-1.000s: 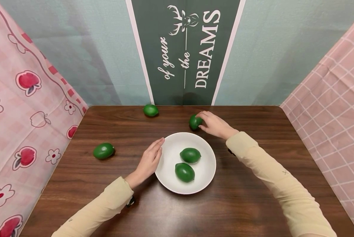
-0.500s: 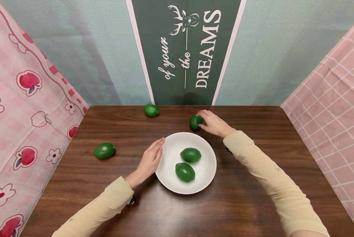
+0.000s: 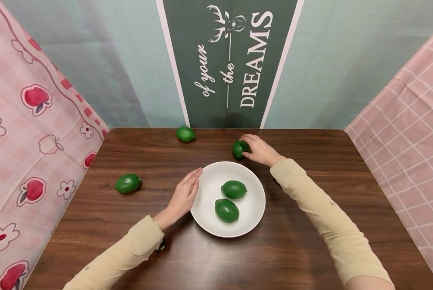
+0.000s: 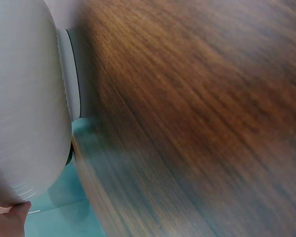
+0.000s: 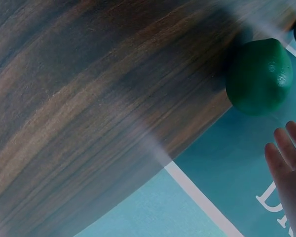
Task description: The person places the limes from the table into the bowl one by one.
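Note:
A white bowl [image 3: 250, 217] with two green limes [image 3: 226, 210] in it stands mid-table. My left hand [image 3: 181, 196] lies along its left rim with straight fingers. In the left wrist view the bowl's outer wall [image 4: 24, 98] fills the left side, with a fingertip [image 4: 20, 211] at its lower edge. Beyond the bowl, my right hand [image 3: 260, 150] is at the right side of another lime [image 3: 239, 149], thumb and fingers spread around it. In the right wrist view that lime [image 5: 259, 76] shows a gap from the extended fingers [image 5: 286, 148].
One more lime [image 3: 185, 134] lies at the table's back edge, and another [image 3: 127, 183] on the left. The brown wooden table [image 3: 216, 266] is bordered by a teal backdrop [image 3: 129, 60] with a dark lettered panel and pink cloths on both sides.
The right forearm has swung slightly left while the right hand stays by the back lime. The left hand, bowl and limes hold their places; the view shifts a little.

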`<state>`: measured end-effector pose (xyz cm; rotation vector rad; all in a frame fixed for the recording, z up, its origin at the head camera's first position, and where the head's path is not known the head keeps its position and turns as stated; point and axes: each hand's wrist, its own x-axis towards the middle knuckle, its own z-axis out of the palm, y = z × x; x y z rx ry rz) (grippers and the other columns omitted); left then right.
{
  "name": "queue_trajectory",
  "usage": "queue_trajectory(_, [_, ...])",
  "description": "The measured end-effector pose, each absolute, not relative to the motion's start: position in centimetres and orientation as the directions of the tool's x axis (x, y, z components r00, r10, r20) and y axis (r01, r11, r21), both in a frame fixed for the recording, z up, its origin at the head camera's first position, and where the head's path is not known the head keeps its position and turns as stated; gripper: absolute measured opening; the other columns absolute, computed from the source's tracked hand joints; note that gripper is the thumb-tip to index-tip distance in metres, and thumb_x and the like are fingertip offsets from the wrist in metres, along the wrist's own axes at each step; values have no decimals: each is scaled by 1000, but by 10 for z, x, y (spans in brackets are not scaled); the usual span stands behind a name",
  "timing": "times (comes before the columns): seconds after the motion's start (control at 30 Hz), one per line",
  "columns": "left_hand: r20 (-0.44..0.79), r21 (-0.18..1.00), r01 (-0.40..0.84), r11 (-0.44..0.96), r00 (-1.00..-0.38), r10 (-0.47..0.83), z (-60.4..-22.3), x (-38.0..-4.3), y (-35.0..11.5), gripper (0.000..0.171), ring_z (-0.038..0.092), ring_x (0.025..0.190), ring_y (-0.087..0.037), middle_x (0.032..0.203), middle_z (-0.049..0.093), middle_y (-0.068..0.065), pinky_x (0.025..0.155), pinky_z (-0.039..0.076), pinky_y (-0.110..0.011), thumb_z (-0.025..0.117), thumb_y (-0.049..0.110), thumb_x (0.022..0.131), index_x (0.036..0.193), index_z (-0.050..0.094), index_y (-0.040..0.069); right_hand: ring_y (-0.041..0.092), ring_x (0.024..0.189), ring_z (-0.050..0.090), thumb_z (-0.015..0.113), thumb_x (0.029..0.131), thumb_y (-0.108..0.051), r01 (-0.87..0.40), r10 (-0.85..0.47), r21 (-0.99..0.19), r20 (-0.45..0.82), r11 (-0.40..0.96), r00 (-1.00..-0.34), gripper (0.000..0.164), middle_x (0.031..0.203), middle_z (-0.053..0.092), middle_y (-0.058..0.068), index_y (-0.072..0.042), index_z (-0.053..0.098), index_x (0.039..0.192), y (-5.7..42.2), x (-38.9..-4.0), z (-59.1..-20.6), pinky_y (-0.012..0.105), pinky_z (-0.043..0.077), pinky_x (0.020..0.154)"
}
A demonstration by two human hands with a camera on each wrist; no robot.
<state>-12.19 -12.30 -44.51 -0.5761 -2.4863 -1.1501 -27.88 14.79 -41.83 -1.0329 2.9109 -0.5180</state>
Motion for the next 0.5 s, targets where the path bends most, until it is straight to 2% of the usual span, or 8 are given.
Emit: queue_trajectory(0.5, [453,646,484,591,-866,214,-444,-121,-123,33,49,118,-26,127,53,-15,101,38,-34,46,2,93,123,53,-5,35,124,34,68,79,-16,-575,-588,-335,74,746,-806,58,135,38,20,-1,45,130,141,-289,-435,46,34,102])
